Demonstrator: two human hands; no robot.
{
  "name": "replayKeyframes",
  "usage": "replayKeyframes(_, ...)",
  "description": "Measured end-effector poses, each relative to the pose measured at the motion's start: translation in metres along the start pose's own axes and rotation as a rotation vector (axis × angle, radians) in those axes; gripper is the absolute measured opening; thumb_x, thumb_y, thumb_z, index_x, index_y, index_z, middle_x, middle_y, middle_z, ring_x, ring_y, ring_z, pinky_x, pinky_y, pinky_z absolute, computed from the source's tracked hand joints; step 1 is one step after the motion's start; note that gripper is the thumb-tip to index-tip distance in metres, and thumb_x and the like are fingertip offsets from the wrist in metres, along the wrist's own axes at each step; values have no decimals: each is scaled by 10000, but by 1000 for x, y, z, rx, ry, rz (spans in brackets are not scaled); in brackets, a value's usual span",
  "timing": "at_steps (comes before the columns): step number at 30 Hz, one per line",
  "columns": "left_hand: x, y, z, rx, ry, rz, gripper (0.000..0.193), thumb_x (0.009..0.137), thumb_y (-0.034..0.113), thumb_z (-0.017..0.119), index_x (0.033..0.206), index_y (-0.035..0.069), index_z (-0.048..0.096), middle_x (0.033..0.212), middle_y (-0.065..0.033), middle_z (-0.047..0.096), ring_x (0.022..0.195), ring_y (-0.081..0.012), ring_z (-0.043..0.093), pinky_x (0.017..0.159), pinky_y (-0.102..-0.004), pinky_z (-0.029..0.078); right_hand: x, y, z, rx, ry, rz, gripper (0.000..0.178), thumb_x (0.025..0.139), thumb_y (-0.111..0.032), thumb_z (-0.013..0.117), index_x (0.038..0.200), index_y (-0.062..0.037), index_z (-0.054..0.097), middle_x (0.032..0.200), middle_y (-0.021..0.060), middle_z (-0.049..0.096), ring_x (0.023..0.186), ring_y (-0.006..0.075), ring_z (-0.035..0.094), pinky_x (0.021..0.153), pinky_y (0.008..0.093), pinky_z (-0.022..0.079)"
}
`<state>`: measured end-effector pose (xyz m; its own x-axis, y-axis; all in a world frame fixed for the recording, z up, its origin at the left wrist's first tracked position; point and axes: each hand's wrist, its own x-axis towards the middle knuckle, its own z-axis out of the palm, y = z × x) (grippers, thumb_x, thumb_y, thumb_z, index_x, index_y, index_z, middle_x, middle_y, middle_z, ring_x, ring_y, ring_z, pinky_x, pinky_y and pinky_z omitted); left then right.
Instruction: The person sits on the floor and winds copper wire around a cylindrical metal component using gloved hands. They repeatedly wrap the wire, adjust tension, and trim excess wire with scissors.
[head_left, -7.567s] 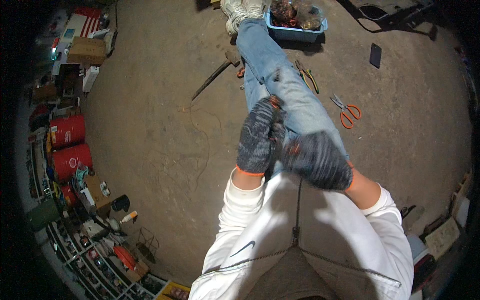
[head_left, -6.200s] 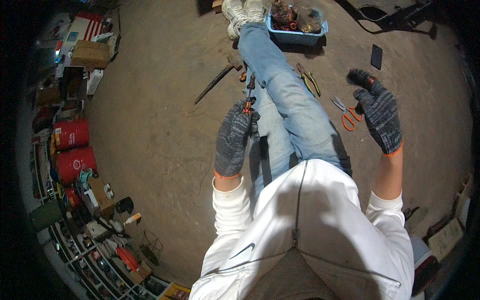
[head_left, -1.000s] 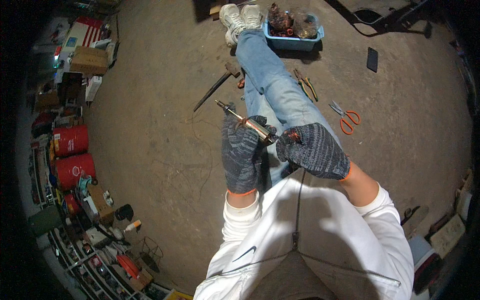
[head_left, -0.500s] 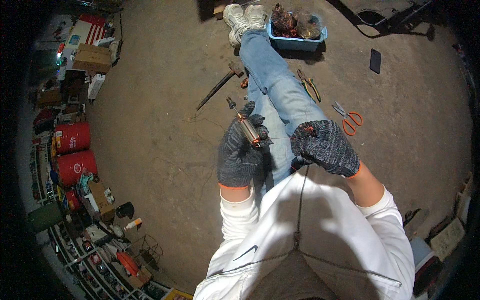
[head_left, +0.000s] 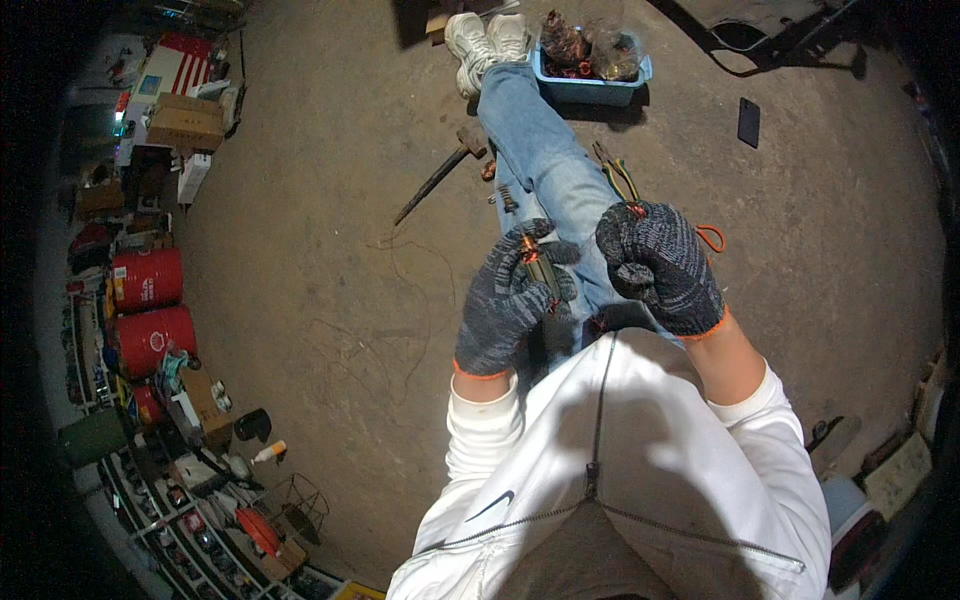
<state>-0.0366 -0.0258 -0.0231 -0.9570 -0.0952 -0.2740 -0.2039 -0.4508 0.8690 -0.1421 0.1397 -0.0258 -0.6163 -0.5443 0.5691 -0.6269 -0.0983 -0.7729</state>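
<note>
My left hand (head_left: 492, 312), in a dark knitted glove with an orange cuff, is closed around a small motor armature (head_left: 541, 270). Copper windings show at the ends of its metal core, and its shaft points up and away past the fingertips. To the right, my gloved right hand (head_left: 662, 272) is curled into a fist over my jeans. Copper-coloured wire (head_left: 637, 210) shows at its far side; what lies inside the fist is hidden. The two hands are apart, and I cannot make out a strand between them.
A hammer (head_left: 440, 178) lies left of my legs. Pliers (head_left: 616, 172) and orange-handled scissors (head_left: 711, 238), partly covered by my right hand, lie to the right. Beyond are a blue basin (head_left: 592, 92) of copper scrap and a phone (head_left: 748, 122). Red drums (head_left: 148, 280) line the left.
My left hand has turned the armature and shifted slightly right. My right hand has moved away and slightly right, now covering part of the scissors. The strand between the hands no longer shows.
</note>
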Motion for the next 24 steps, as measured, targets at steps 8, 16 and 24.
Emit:
replayKeyframes(8, -4, 0, 3, 235, 27, -71, 635, 739, 101, 700, 1287, 13, 392, 952, -109, 632, 842, -151, 599, 720, -272, 495, 0, -12, -16, 253, 22, 466, 99, 721, -7, 501, 639, -13, 446, 568, 52, 411, 475, 149, 427, 452, 255, 337)
replayKeyframes(16, -4, -11, -8, 408, 123, -97, 435, 749, 4, 633, 1171, -12, 530, 990, -107, 648, 890, -133, 604, 780, -263, 476, 2, -5, -11, -115, 7, 42, 141, 544, -17, 571, 601, -42, 444, 576, 76, 440, 529, 265, 463, 498, 338, 362)
replayKeyframes(24, 2, -21, -13, 632, 272, 65, 338, 781, -12, 603, 1116, -12, 562, 947, -68, 641, 824, -112, 589, 736, -242, 475, -2, -12, -20, -280, -213, 87, 365, 636, -319, 682, 900, -89, 578, 960, 109, 562, 848, 317, 530, 736, 407, 400)
